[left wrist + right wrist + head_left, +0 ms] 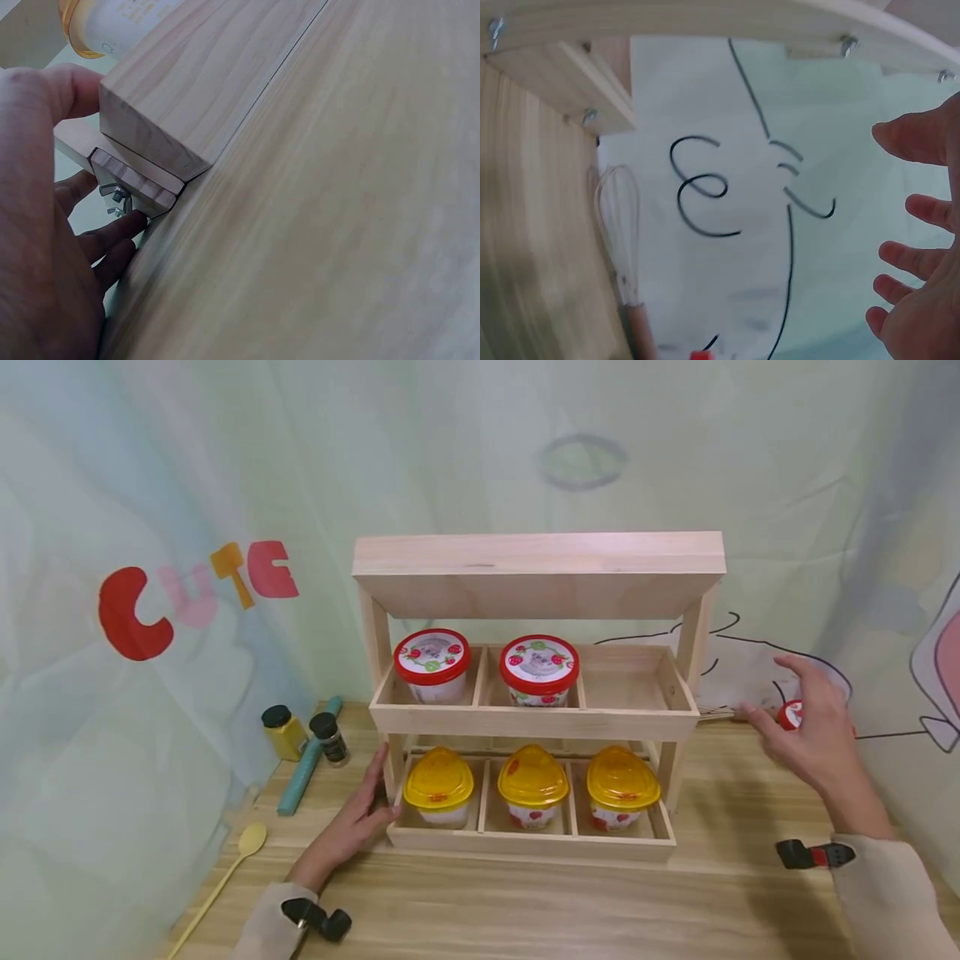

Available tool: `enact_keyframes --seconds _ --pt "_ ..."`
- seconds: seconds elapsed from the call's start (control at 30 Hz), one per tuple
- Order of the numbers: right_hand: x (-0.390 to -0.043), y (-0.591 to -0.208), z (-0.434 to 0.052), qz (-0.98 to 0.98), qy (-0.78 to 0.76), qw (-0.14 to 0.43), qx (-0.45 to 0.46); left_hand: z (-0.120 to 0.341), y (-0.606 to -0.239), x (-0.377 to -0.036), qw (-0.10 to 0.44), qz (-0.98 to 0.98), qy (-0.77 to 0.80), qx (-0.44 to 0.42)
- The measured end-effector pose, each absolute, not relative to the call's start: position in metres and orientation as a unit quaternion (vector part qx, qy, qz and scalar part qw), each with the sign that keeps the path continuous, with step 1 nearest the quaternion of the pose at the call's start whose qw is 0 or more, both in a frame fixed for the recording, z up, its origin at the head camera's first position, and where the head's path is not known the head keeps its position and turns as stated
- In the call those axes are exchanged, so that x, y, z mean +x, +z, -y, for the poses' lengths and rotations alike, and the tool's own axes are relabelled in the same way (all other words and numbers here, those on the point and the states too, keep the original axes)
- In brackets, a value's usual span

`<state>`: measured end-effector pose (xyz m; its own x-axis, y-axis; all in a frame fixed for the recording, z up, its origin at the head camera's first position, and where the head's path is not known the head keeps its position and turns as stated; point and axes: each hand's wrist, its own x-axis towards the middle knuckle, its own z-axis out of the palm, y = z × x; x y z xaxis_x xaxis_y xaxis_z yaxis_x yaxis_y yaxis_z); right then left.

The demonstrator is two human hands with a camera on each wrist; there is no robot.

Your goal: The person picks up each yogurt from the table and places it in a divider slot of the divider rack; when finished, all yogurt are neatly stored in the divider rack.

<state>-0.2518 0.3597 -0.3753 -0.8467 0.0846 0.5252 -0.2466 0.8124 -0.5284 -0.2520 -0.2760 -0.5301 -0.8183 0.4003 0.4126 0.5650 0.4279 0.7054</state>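
Red-lidded tub [789,713] sits on the table [570,902] to the right of the wooden rack [536,693], close to the backdrop, mostly hidden behind your right hand [813,735]; only a sliver of red lid shows. Your right hand hovers over it, fingers spread wide and relaxed, holding nothing. In the right wrist view the fingers [922,259] are splayed with clear air between them, and a wire whisk [619,225] lies on the table beside the rack's end.

Your left hand [356,822] rests against the rack's lower left corner, fingers straight, thumb on the post [142,112]. It braces and does not grip.

Rack state: upper tier has two red-lidded tubs, left [432,664] and middle [539,670], and the right compartment [626,681] holds nothing. Lower tier has all three slots filled with yellow-lidded tubs [533,785].

My read: you're at the reach stage for the loose tub, grasp not yet made. Next move calls for lowering the hand and closing around the lid or body, then lifting clear of the rack's right post before swinging in. The top board overhangs the upper tier, so entry needs to come from the front and low.

Off to the left: two spice jars [283,731], a teal stick [306,768], a yellow spoon [232,868].
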Motion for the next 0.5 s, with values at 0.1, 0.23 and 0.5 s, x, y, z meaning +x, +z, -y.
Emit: enact_keyframes --seconds 0.1,0.23,0.5 --pt "-0.26 -0.386 -0.373 0.912 0.295 0.281 0.041 0.283 -0.543 -0.26 0.106 0.834 -0.448 -0.303" --pt "-0.272 -0.401 -0.393 0.911 0.295 0.285 0.032 0.29 -0.559 -0.271 0.11 0.832 -0.445 -0.312" --pt "-0.282 -0.418 -0.419 0.925 0.287 0.249 -0.023 0.279 -0.537 -0.259 0.071 0.845 -0.452 -0.276"
